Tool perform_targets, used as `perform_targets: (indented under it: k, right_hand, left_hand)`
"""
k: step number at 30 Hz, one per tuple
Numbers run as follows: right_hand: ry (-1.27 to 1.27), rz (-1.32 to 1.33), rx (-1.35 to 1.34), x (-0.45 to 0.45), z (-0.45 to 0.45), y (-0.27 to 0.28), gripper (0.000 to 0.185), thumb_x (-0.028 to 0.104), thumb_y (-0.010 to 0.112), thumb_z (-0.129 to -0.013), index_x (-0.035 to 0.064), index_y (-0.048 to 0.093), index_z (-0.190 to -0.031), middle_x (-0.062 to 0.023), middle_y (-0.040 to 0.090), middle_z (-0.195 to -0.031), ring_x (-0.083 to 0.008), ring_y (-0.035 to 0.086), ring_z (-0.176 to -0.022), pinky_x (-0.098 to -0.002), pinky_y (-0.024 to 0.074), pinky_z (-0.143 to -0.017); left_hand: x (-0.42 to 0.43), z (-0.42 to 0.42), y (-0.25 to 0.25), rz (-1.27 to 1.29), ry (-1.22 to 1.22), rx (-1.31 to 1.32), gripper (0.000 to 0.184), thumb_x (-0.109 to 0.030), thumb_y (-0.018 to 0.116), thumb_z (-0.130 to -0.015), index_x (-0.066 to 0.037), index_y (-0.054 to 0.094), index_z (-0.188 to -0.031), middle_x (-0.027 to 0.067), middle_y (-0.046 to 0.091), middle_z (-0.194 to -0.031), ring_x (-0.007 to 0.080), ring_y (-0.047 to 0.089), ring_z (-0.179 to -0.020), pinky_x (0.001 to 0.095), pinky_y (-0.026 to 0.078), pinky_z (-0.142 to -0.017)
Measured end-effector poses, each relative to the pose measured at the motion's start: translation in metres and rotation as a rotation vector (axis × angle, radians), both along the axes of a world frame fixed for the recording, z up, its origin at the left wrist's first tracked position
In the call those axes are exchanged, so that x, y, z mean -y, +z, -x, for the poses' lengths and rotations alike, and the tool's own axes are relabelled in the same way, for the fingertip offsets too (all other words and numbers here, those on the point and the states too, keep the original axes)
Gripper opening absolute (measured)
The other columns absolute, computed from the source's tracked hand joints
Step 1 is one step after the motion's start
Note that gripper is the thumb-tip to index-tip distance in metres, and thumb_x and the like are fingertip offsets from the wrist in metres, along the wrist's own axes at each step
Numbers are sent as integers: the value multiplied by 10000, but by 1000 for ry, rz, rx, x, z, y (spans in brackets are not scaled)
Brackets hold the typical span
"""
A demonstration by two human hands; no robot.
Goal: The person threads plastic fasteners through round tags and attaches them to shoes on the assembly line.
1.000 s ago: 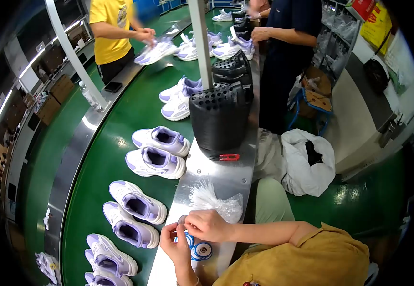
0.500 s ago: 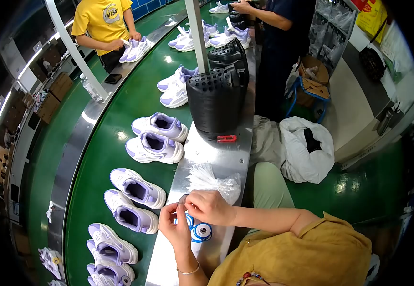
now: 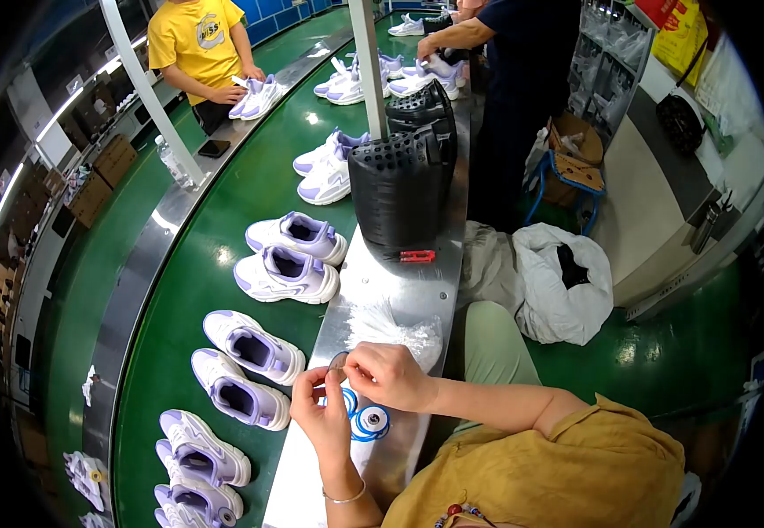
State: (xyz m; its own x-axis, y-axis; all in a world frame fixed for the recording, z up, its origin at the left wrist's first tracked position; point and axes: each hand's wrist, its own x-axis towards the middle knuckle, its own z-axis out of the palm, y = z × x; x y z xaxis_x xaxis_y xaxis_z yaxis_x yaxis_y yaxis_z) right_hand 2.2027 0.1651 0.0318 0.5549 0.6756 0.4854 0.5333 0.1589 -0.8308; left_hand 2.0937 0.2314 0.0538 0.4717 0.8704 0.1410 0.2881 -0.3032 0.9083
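My left hand (image 3: 318, 407) and my right hand (image 3: 388, 376) meet over the metal ledge (image 3: 395, 283), fingers pinched on a small, dark, translucent round piece (image 3: 338, 362). Its exact nature is too small to tell. Right below my hands lie blue-and-white round tags (image 3: 371, 421). Just beyond them, a bundle of thin white plastic strands (image 3: 382, 324) rests in a clear bag. To the left, pairs of white and purple sneakers (image 3: 239, 387) stand in a row on the green belt (image 3: 171, 352).
Black perforated bins (image 3: 395, 189) stand on the ledge beside a metal post (image 3: 369, 70), with a red cutter (image 3: 417, 257) near them. A person in yellow (image 3: 201, 44) handles shoes across the belt; another in dark clothes (image 3: 522, 97) stands ahead. A white sack (image 3: 562, 286) lies right.
My hands stay pinched together on the small piece. The person in yellow has brought shoes down to the belt's edge. The dark-clothed person's hand now reaches to the sneakers. The view has shifted slightly.
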Motion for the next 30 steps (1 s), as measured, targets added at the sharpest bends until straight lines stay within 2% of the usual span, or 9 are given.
perform_targets:
  k: [4,6,10,12,17,18,23,26,30]
  right_hand:
    - [8,-21,29,1,0,2,101,18,615,-728,27,515,-718,-94,531,-618,-252,534,-526,-339,417,-475]
    - [13,-41,50,0,1,1,98,21,615,-732,28,518,-719,-93,532,-618,-249,535,-525,-337,419,-475]
    - [41,34,51,0,-7,0,97,30,623,-737,40,527,-729,-85,539,-627,-238,543,-517,-330,427,-474]
    - [10,40,72,0,-7,-3,99,30,626,-738,40,528,-729,-82,540,-625,-232,544,-512,-325,425,-469]
    - [47,18,47,-3,-4,3,95,27,630,-748,28,540,-717,-82,534,-616,-209,526,-482,-307,414,-449]
    - [61,76,21,-2,-4,7,90,52,607,-755,49,521,-728,-100,554,-657,-293,568,-577,-370,447,-508]
    - [73,146,-28,-10,-10,14,83,48,596,-765,39,522,-728,-108,568,-675,-282,580,-581,-354,450,-512]
    - [65,115,11,-18,-8,15,106,40,595,-765,35,505,-711,-116,549,-653,-284,566,-564,-364,436,-501]
    - [96,123,-13,-26,-6,18,122,44,596,-770,33,494,-703,-114,542,-647,-280,559,-557,-363,431,-497]
  left_hand:
    - [1,1,-4,14,-6,9,61,-20,602,-835,32,587,-862,24,598,-752,57,532,-615,175,422,-556]
    - [0,-2,-1,-15,-6,6,56,-29,605,-824,25,590,-816,65,582,-749,112,523,-622,220,418,-533]
    - [1,-6,-1,0,-6,21,64,-16,622,-805,30,596,-841,80,596,-780,143,577,-687,250,469,-585]
    - [1,-6,1,-51,-30,11,67,-13,631,-805,21,604,-856,34,585,-778,87,558,-674,188,436,-561]
    - [-1,-8,6,-17,-73,64,139,27,593,-792,14,630,-926,51,579,-801,101,560,-718,206,453,-586]
    - [-2,-7,8,-10,-76,54,141,25,597,-792,15,631,-929,49,574,-807,98,553,-709,203,453,-587]
    - [-9,-5,-1,90,-50,143,167,10,616,-803,12,623,-970,11,545,-822,63,525,-707,181,441,-573]
    - [-14,-2,-3,247,-7,258,268,28,613,-798,28,576,-1064,7,537,-830,54,508,-694,182,445,-591]
    - [-17,-1,5,251,36,293,329,41,622,-788,13,552,-1108,1,536,-849,53,513,-737,177,440,-641]
